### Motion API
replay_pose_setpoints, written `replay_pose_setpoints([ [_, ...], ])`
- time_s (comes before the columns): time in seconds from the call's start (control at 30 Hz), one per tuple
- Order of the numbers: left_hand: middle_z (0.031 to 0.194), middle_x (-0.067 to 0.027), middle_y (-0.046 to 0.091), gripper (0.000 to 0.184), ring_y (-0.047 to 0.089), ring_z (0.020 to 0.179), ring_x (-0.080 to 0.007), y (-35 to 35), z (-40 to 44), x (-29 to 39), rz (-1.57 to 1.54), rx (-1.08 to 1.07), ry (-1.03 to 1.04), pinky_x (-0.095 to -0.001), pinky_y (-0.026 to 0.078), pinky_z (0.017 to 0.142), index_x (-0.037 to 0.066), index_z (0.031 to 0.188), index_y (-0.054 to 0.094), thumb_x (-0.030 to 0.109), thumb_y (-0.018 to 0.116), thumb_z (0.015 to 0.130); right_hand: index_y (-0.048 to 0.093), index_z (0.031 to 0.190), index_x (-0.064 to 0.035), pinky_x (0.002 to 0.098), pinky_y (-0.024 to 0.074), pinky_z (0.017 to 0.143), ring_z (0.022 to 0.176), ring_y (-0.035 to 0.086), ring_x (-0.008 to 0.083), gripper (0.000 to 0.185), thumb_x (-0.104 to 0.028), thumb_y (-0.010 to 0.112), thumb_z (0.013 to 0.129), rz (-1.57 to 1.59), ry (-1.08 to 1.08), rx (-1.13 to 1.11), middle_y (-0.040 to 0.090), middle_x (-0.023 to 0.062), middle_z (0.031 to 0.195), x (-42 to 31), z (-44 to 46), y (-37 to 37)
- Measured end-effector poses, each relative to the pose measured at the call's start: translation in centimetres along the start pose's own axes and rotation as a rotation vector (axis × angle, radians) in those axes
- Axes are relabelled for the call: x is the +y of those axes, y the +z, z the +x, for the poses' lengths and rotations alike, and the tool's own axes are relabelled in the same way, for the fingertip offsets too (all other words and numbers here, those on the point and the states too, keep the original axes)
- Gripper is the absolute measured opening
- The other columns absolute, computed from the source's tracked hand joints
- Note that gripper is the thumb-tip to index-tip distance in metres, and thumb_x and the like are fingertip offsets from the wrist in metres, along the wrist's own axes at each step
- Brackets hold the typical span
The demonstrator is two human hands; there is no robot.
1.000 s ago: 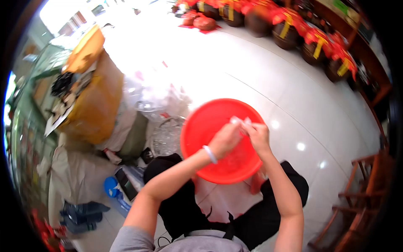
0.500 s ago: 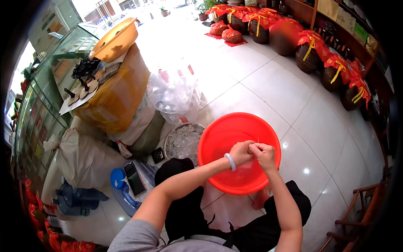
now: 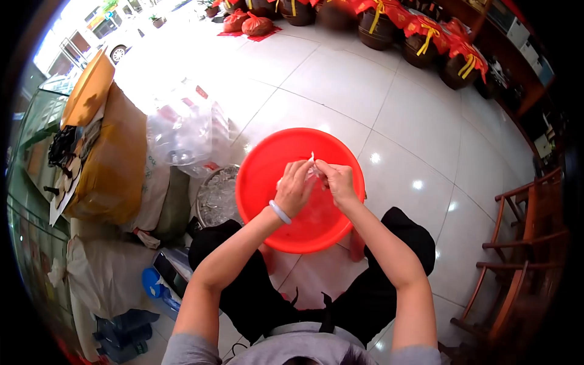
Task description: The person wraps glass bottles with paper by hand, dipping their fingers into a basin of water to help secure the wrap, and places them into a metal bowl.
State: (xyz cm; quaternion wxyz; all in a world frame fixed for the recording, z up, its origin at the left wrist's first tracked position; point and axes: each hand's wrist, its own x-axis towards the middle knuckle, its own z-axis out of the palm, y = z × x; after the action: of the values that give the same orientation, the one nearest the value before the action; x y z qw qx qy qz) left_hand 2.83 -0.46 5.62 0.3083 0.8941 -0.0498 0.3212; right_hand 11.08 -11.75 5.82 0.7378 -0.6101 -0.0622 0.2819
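Note:
Over the big red plastic basin (image 3: 255,222), my two hands meet near its middle. My left hand (image 3: 294,187), with a pale bangle (image 3: 280,212) at the wrist, is closed on one side of a small clear plastic piece (image 3: 312,176). On its other side, the fingers of my right hand (image 3: 336,181) pinch it near the top. A thin white tip sticks up between the fingertips. Its exact kind is too small and blurred to tell. Left of the basin, a round metal bowl (image 3: 201,201) holds many clear plastic pieces.
Clear plastic bags (image 3: 182,137) lie beyond the metal bowl. A taped carton (image 3: 115,164) with an orange basin (image 3: 88,91) on top stands at left, near a white sack (image 3: 109,277). Wooden chairs (image 3: 523,243) are at right; cloth-covered jars (image 3: 420,48) line the back.
The view has turned, shifting the scene left and up. My hands have moved slightly apart, and the clear plastic between them now shows.

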Motion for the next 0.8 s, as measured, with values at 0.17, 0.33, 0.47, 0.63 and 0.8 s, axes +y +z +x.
replay_pose_setpoints([
  [0.17, 0.094, -0.0160, 0.056, 0.022, 0.055, 0.081, -0.0301, 0.3, 0.6, 0.2, -0.140, 0.038, -0.182, -0.0349, 0.047, 0.070, -0.004, 0.103, 0.053, 0.006, 0.052, 0.083, 0.066, 0.072, 0.0026, 0.0218, 0.0374, 0.044, 0.050, 0.049, 0.0061, 0.028, -0.023, 0.061, 0.083, -0.029, -0.107, -0.024, 0.054, -0.0007, 0.057, 0.3, -0.2, 0.2],
  [0.33, 0.083, -0.0116, 0.063, 0.021, 0.060, 0.072, -0.0200, 0.4, 1.3, -1.2, -0.565, 0.105, -0.753, -0.0294, 0.049, 0.063, -0.003, 0.089, 0.062, 0.013, 0.049, 0.089, 0.067, 0.078, 0.0021, 0.0211, 0.0395, 0.049, 0.056, 0.051, 0.0042, 0.023, -0.020, 0.061, 0.083, -0.133, -0.211, -0.073, 0.059, 0.0004, 0.060, 0.2, -0.8, 0.7],
  [0.47, 0.087, -0.0097, 0.064, 0.022, 0.061, 0.078, -0.0192, 0.1, 1.2, -2.1, -0.889, 0.248, -0.992, -0.0295, 0.049, 0.069, -0.003, 0.093, 0.063, 0.013, 0.049, 0.090, 0.066, 0.078, 0.0010, 0.0226, 0.0385, 0.047, 0.053, 0.050, 0.0050, 0.021, -0.019, 0.062, 0.081, -0.189, -0.342, -0.027, 0.058, 0.0031, 0.059, 0.7, -0.1, 0.8],
  [0.63, 0.114, -0.0173, 0.053, 0.036, 0.054, 0.103, -0.0305, -2.9, 2.0, -1.9, -1.660, 0.345, -1.143, -0.0426, 0.045, 0.083, -0.006, 0.115, 0.045, 0.019, 0.033, 0.092, 0.062, 0.070, 0.0009, 0.0271, 0.0351, 0.043, 0.045, 0.048, 0.0102, 0.025, -0.021, 0.062, 0.081, -0.327, -0.443, 0.100, 0.051, 0.0059, 0.053, -1.4, 0.4, 0.0],
  [0.8, 0.125, -0.0149, 0.047, 0.041, 0.051, 0.109, -0.0283, -3.4, 1.1, -2.9, -1.855, 0.058, -0.983, -0.0362, 0.045, 0.086, -0.004, 0.127, 0.036, 0.016, 0.032, 0.091, 0.061, 0.070, 0.0014, 0.0277, 0.0361, 0.042, 0.042, 0.046, 0.0113, 0.025, -0.020, 0.062, 0.082, -0.393, -0.562, 0.148, 0.050, 0.0050, 0.053, -0.9, 0.7, 0.1],
])
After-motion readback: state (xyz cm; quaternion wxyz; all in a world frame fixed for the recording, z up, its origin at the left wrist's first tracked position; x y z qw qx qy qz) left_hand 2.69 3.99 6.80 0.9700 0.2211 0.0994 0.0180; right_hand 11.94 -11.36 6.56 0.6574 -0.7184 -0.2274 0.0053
